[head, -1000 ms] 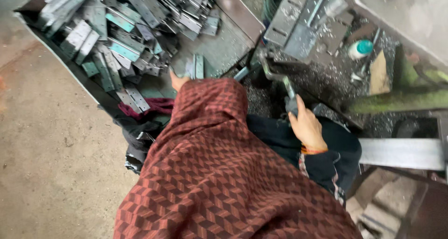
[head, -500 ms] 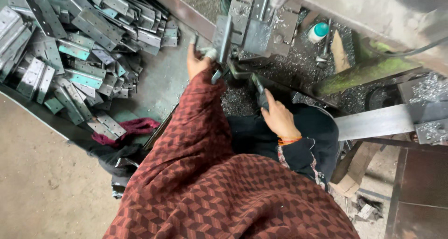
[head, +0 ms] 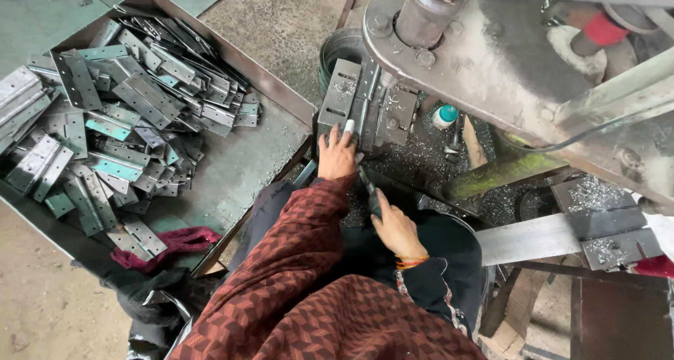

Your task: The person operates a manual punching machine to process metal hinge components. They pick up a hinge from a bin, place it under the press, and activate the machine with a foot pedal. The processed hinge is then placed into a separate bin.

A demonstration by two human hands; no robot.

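L hand: reaching fwd, fingers spread flat, pressing on grey metal die block of press; tips touching a narrow upright strip on the block, not clenched.
R hand: sitting lower, nearer body, fingers curled round a dark slim tool/handle; exact thing too dark to tell.
Relation: block lying just ahead of L fingertips, long axis running roughly away from body; L hand nearer by far, R well back.
Surface: bed under block carrying metal shavings; small white bottle w/ teal cap standing beside.
Room: tray lying to L w/ heaped hinge plates; red rag hanging at its near edge; press arm looming overhead.
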